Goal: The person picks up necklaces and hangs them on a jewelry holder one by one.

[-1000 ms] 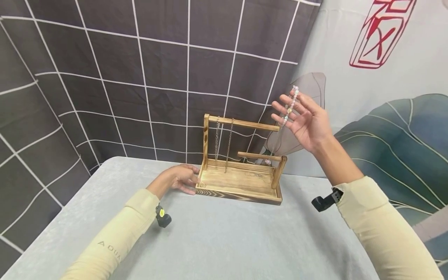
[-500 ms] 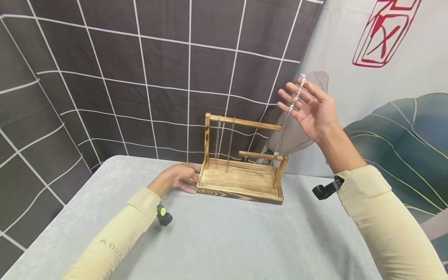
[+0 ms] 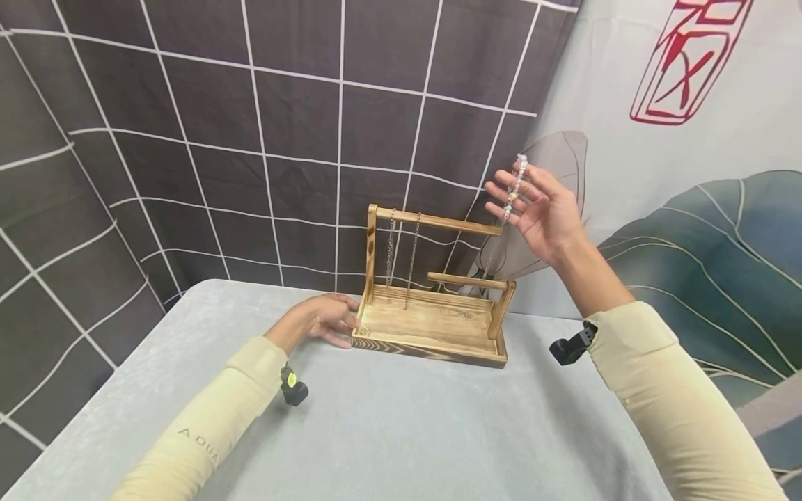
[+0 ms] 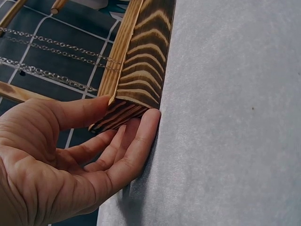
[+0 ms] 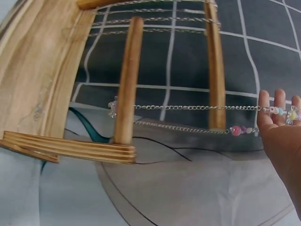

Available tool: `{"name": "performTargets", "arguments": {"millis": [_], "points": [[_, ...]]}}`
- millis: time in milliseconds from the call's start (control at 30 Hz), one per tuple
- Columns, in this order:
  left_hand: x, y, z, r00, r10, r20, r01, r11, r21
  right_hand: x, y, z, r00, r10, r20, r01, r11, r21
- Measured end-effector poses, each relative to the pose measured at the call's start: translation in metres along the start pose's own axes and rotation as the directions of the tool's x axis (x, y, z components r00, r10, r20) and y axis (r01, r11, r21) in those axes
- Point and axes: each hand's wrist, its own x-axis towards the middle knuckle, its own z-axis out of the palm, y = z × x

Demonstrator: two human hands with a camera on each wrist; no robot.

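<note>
In the head view my right hand (image 3: 545, 216) is raised at the right, palm towards me, holding a beaded necklace (image 3: 514, 195) by its pastel beads near the fingertips. Two chain strands (image 5: 178, 108) run down from it past the free end of the upper bar (image 5: 216, 80). A pale pendant (image 5: 112, 107) shows beyond the lower bar (image 5: 128, 84); from this angle the bar crosses in front of the chain. My left hand (image 3: 326, 318) grips the left front corner of the wooden jewelry stand (image 3: 432, 353), thumb on the tray's rim, fingers against its end.
Other silver chains (image 3: 390, 250) hang from the upper bar's left part. The stand sits near the back edge of a table with a pale grey cloth (image 3: 401, 431). Behind hang a dark grid curtain (image 3: 294, 118) and a white printed curtain (image 3: 608, 83).
My right hand rose with the necklace, then came back down and slightly left. The pendant lifted to the lower bar's height and has dropped again. My left hand keeps its grip.
</note>
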Motion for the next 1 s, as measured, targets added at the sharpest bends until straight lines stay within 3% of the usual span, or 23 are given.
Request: {"name": "performTargets", "arguments": {"millis": [467,1000], "points": [[0.0,0.001,-0.001,1.0,-0.006,-0.001,0.006,1.0,0.001,0.0,0.032,-0.002,1.0,0.014,0.011,-0.012,0.993,-0.116],[0.001,-0.002,0.0,1.0,0.002,-0.01,-0.002,1.0,-0.003,0.002,0.065,0.011,0.999,0.042,0.025,-0.036,0.973,-0.226]]}}
